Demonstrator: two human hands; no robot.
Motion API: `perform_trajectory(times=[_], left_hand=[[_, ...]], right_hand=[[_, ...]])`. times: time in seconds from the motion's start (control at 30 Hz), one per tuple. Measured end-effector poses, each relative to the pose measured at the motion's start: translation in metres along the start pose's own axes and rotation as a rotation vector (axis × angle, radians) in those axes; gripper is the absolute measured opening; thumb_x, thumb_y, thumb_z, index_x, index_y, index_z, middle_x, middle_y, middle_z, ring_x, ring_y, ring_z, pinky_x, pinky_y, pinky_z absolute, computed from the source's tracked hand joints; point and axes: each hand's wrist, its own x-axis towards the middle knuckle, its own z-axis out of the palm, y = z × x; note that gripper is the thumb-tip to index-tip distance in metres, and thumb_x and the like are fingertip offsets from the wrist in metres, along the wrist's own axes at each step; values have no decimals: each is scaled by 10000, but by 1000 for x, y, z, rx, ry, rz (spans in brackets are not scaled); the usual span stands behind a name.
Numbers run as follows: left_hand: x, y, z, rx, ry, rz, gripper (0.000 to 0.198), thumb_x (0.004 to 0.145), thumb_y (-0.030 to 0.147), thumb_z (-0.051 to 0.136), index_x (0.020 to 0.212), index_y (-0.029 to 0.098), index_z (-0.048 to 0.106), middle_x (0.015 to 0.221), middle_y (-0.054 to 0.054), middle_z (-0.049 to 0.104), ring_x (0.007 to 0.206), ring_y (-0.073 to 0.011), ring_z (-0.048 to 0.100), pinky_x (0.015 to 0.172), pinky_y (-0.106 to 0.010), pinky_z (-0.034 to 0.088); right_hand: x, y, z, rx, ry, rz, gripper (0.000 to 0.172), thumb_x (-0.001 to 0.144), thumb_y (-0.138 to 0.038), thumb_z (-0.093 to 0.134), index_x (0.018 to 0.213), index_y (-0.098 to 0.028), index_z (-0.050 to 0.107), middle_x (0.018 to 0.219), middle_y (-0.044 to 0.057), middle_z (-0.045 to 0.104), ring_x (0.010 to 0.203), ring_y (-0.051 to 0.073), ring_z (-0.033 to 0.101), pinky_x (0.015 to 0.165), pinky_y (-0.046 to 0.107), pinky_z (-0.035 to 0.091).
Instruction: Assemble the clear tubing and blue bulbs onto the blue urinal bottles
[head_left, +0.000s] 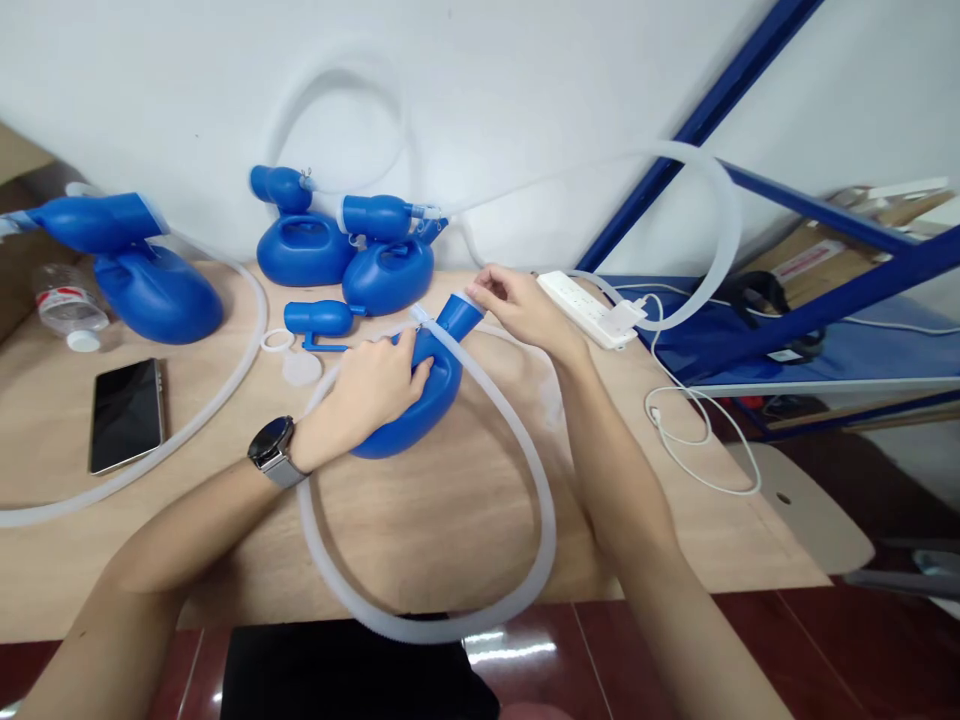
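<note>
A blue plastic urinal bottle (pixel 405 418) lies tilted on the wooden table, its neck pointing up and right. My left hand (pixel 379 385) is closed over its handle side, with a watch on the wrist. At the mouth, my right hand (pixel 506 297) pinches the pale rim (pixel 469 300) between thumb and fingers. A translucent corrugated hose (pixel 544 500) loops from near the neck over the table's front edge. Left of the bottle lie a small blue funnel-shaped piece (pixel 322 318), a white ring (pixel 277 340) and a round translucent cap (pixel 302 367).
Behind stand two more blue urinal bottles (pixel 304 255) (pixel 390 275), and another (pixel 165 300) at left. A phone (pixel 127 415) and a clear drink bottle (pixel 71 305) lie at left. At right are a power strip (pixel 585 308), a looping cable (pixel 705 480) and a blue metal shelf (pixel 750 345).
</note>
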Motion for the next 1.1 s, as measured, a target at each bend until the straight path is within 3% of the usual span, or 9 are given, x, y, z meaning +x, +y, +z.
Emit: perform_trajectory(times=[0.23, 0.3, 0.37, 0.43, 0.5, 0.57, 0.73, 0.87, 1.1], left_hand=[[-2, -1, 3, -39, 7, 54, 454, 1149, 499, 476, 1366, 145, 657, 1162, -218, 824, 1004, -405, 826, 822, -454, 599], [-4, 0, 3, -59, 4, 61, 443, 1147, 488, 493, 1385, 150, 654, 1172, -214, 823, 1025, -405, 823, 849, -460, 601], [-5, 1, 3, -62, -1, 59, 444, 1149, 476, 495, 1401, 146, 650, 1173, -214, 821, 1021, -407, 821, 857, -467, 603], [-6, 3, 2, -56, -8, 62, 446, 1156, 462, 485, 1416, 138, 645, 1174, -217, 821, 1013, -408, 820, 851, -469, 604], [-7, 5, 0, -43, -24, 69, 444, 1160, 447, 483, 1434, 133, 639, 1177, -217, 821, 1019, -406, 820, 843, -461, 604], [-8, 6, -1, -31, -37, 78, 447, 1165, 440, 480, 1448, 129, 631, 1173, -215, 823, 1022, -401, 822, 831, -452, 604], [-8, 7, -3, -32, -30, 81, 442, 1170, 437, 466, 1426, 119, 634, 1153, -225, 821, 1023, -414, 817, 820, -462, 603], [-8, 6, -1, -36, -34, 74, 432, 1171, 448, 467, 1411, 134, 639, 1161, -214, 823, 1028, -391, 818, 837, -446, 603], [-8, 5, 3, -32, -5, 84, 471, 1173, 471, 456, 1471, 144, 615, 1187, -220, 822, 1009, -389, 822, 812, -442, 604]], right_hand=[[3, 7, 11, 62, -20, 12, 752, 971, -973, 481, 726, -263, 443, 683, -32, 412, 649, 164, 406, 636, 342, 364], [3, 10, 12, 68, 8, 26, 782, 947, -1020, 421, 728, -269, 425, 694, -24, 409, 647, 170, 407, 629, 349, 376], [1, 14, 14, 60, 41, 33, 773, 939, -1032, 400, 860, -278, 547, 715, -23, 454, 645, 183, 436, 632, 355, 413], [0, 19, 17, 60, 46, 36, 781, 965, -1011, 383, 1148, -299, 642, 693, -43, 446, 610, 194, 435, 615, 358, 429], [-1, 22, 18, 82, 35, 27, 820, 996, -982, 363, 1387, -313, 630, 648, -65, 381, 561, 198, 400, 583, 356, 413], [-2, 22, 19, 119, 42, 15, 829, 1015, -961, 355, 1447, -315, 645, 639, -66, 350, 547, 195, 378, 570, 353, 393], [-5, 14, 16, 137, 53, 30, 769, 1004, -954, 428, 1187, -288, 763, 664, -42, 388, 576, 179, 392, 571, 344, 375], [-5, 12, 15, 151, 33, 52, 785, 975, -984, 435, 1031, -272, 762, 664, -37, 407, 582, 176, 412, 580, 345, 404], [-5, 15, 15, 161, 40, 45, 800, 969, -987, 447, 1122, -276, 783, 665, -41, 392, 584, 179, 404, 586, 350, 398]])
